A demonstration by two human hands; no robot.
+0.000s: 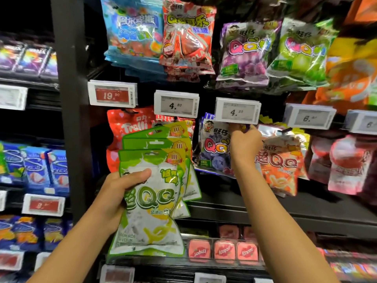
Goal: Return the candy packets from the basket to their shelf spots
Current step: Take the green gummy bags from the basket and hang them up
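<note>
My left hand (122, 190) grips a fanned stack of several green and white QQ candy packets (155, 201), held upright in front of the shelf. My right hand (243, 144) reaches up under the middle 4.20 price tag (237, 111) and pinches the top of a blue-purple QQ packet (214, 148) hanging on a peg. Its fingertips are partly hidden behind the tag. To the right of that hand hangs an orange QQ packet (279, 166). No basket is in view.
Above hang blue (134, 31), red (187, 37), purple (244, 52) and green (302, 50) candy bags. A red Trolli bag (126, 127) hangs behind the green stack. Small pink tins (222, 251) line the lower shelf. A black upright post (71, 99) stands to the left.
</note>
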